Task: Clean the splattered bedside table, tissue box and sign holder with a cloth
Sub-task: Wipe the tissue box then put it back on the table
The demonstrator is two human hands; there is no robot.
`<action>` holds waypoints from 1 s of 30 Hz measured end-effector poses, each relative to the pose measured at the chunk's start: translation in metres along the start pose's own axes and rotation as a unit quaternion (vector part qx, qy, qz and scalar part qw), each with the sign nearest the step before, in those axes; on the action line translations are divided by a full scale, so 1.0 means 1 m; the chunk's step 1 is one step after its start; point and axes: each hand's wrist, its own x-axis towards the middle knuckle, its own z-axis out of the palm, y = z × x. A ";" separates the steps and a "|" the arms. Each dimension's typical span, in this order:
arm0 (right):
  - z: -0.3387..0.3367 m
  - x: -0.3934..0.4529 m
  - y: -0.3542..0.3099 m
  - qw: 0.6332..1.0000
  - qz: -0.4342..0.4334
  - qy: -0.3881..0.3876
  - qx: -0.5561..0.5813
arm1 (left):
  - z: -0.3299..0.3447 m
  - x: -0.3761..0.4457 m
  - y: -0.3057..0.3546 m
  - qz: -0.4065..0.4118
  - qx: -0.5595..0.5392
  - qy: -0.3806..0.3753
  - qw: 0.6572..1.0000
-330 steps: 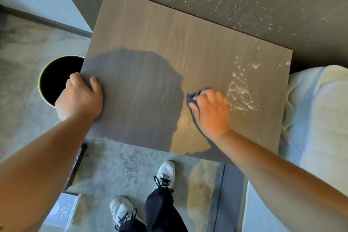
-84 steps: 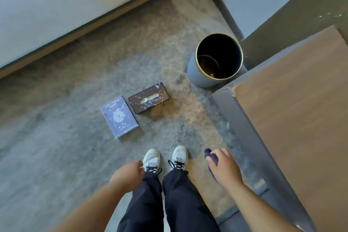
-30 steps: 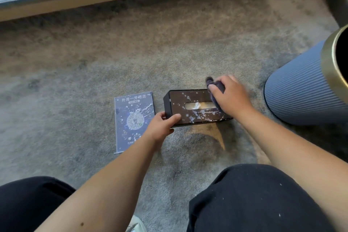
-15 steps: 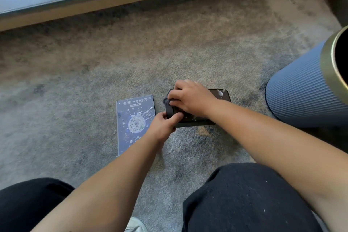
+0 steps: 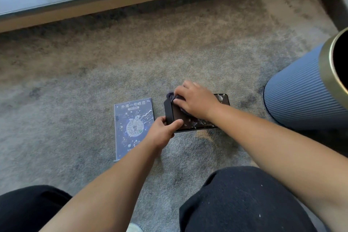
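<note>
Now right hand (image 5: 195,100), cloth (image 5: 174,97) on tissue box (image 5: 223,99)

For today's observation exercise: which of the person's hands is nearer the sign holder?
Left. The left hand sits beside the sign holder; the right hand is farther, over the tissue box.

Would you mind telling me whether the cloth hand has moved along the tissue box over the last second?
Yes. The right hand has slid the cloth from the tissue box end nearest the bin towards the sign holder.
</note>
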 end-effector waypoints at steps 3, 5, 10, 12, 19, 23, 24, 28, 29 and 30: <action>0.010 -0.003 0.009 0.999 0.028 0.004 -0.019 | 0.001 0.000 -0.006 -0.002 -0.019 -0.001 1.000; 0.013 -0.006 0.022 0.999 0.046 -0.002 -0.024 | 0.001 0.001 -0.010 -0.008 -0.026 0.003 1.000; 0.014 -0.020 0.067 0.991 0.131 -0.018 -0.031 | -0.001 0.003 -0.017 -0.013 -0.018 0.001 1.000; 0.014 -0.030 0.089 0.982 0.186 -0.014 -0.018 | -0.001 0.003 -0.017 -0.018 -0.024 -0.003 1.000; 0.011 -0.053 0.132 0.944 0.329 -0.028 0.025 | -0.001 0.002 -0.016 -0.025 -0.032 -0.007 0.999; 0.006 -0.066 0.145 0.906 0.414 -0.080 -0.035 | -0.002 0.001 -0.014 -0.032 -0.025 -0.018 0.999; 0.004 -0.069 0.145 0.899 0.431 -0.071 -0.026 | -0.003 0.001 -0.014 -0.034 -0.025 -0.024 0.999; -0.004 -0.065 0.111 0.938 0.344 0.037 0.030 | -0.007 0.001 -0.014 -0.063 -0.056 -0.046 0.995; -0.007 -0.061 0.094 0.953 0.295 0.057 0.044 | -0.006 0.001 -0.013 -0.074 -0.073 -0.050 0.993; -0.009 -0.057 0.076 0.966 0.243 0.067 0.059 | -0.006 0.000 -0.012 -0.083 -0.087 -0.051 0.991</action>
